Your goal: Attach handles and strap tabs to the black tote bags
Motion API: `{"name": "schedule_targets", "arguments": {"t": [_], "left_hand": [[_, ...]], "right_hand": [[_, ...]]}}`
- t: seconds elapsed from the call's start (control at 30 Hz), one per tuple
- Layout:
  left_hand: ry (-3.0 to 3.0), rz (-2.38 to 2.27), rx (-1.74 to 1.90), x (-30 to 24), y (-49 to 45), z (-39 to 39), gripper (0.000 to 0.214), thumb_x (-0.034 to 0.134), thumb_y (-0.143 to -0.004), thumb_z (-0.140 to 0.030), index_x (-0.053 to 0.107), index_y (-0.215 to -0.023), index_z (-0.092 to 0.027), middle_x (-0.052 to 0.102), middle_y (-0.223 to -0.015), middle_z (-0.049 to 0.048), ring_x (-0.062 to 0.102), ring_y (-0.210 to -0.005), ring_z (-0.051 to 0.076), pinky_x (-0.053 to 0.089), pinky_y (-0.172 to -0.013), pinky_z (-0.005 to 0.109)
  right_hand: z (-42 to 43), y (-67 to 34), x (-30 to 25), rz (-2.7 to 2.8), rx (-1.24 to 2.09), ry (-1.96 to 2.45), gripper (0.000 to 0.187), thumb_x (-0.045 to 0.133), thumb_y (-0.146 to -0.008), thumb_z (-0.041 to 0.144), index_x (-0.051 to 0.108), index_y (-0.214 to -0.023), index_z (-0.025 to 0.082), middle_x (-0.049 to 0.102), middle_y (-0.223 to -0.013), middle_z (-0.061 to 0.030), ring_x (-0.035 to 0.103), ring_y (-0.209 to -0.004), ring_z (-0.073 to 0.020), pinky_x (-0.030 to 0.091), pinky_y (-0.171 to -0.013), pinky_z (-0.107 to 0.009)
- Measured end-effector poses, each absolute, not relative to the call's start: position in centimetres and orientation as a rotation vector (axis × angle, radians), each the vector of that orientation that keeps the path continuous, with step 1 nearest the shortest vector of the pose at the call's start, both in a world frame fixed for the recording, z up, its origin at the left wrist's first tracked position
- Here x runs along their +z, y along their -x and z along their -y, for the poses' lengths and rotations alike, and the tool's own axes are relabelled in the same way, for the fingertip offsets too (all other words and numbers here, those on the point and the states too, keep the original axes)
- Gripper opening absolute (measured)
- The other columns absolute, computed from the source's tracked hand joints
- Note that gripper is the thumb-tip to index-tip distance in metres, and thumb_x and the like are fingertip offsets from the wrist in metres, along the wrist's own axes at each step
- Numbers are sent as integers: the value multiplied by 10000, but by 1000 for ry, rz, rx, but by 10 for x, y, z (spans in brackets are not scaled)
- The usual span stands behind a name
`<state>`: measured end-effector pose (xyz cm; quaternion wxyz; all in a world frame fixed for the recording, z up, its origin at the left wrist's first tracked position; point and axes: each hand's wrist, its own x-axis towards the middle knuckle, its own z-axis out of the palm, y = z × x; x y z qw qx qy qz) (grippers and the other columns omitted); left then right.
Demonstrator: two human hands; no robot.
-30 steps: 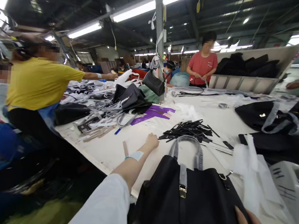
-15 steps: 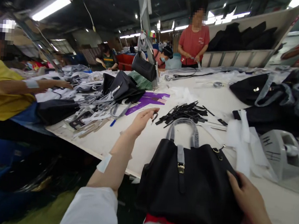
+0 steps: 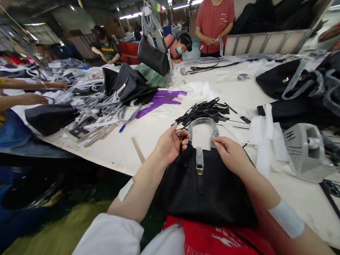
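A black handbag (image 3: 220,198) with a gold buckle (image 3: 199,169) on its front tab stands at the table's near edge, against my lap. Its handle (image 3: 203,122) is wrapped in clear plastic and arches upward. My right hand (image 3: 229,152) pinches the right side of this handle near its base. Beside the handle's left base, my left hand (image 3: 173,144) has curled fingers around a thin black strap (image 3: 181,147), partly hidden by them. Just beyond the handle lies a pile of black straps (image 3: 205,111).
A grey-white tape dispenser (image 3: 303,150) and a phone (image 3: 334,191) lie on the right, below more black bags (image 3: 291,80). Purple strips (image 3: 160,103) and a bag heap (image 3: 129,83) lie left. Co-worker's arms (image 3: 28,92) reach in at far left; a person in red (image 3: 215,21) stands opposite.
My left hand has come back from near the strap pile to the handle, carrying the black strap. My right hand has moved from the bag's right side up to the handle. The view has tilted down.
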<state>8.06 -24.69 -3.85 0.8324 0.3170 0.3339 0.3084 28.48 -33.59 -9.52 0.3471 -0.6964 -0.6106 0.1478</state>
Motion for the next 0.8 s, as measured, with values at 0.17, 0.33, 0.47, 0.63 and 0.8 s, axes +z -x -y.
{"name": "schedule_targets", "arguments": {"t": [0.17, 0.33, 0.47, 0.63, 0.8], "left_hand": [[-677, -732, 620, -54, -111, 239, 403, 421, -922, -397, 618, -764, -83, 566, -694, 54, 318, -419, 26, 225, -357, 147], [-838, -878, 686, -74, -146, 235, 109, 538, -852, -174, 597, -800, -98, 583, -734, 31, 317, -430, 5, 214, -368, 126], [-875, -902, 643, -82, -155, 229, 49, 599, -811, -140, 608, -846, -107, 589, -750, 28, 353, -447, 8, 218, -368, 118], [-887, -903, 591, -80, -143, 216, 214, 659, -713, -34, 604, -901, -120, 550, -702, -7, 275, -414, -11, 148, -352, 107], [-942, -979, 510, -93, -145, 212, 102, 611, -761, -59, 574, -845, -104, 593, -727, 29, 345, -425, 0, 181, -352, 113]], "right_hand": [[302, -296, -130, 1325, 449, 2092, 320, 486, -851, 209, 617, -1128, 118, 608, -1213, -165, 516, -1181, -283, 363, -1017, -383], [281, -318, -157, 1129, 579, 2235, 329, 691, -668, 223, 670, -940, 40, 645, -1027, -273, 527, -1123, -423, 368, -958, -515], [269, -327, -159, 1091, 818, 2081, 146, 714, -598, 201, 705, -724, 128, 684, -704, -117, 645, -884, -335, 474, -817, -418], [281, -329, -145, 1050, 944, 1711, 359, 582, -759, 404, 697, -991, 156, 700, -779, -59, 657, -736, -193, 538, -706, -316], [290, -329, -147, 1032, 942, 1617, 314, 612, -744, 421, 681, -910, 164, 700, -957, -108, 659, -869, -219, 555, -730, -326]]}}
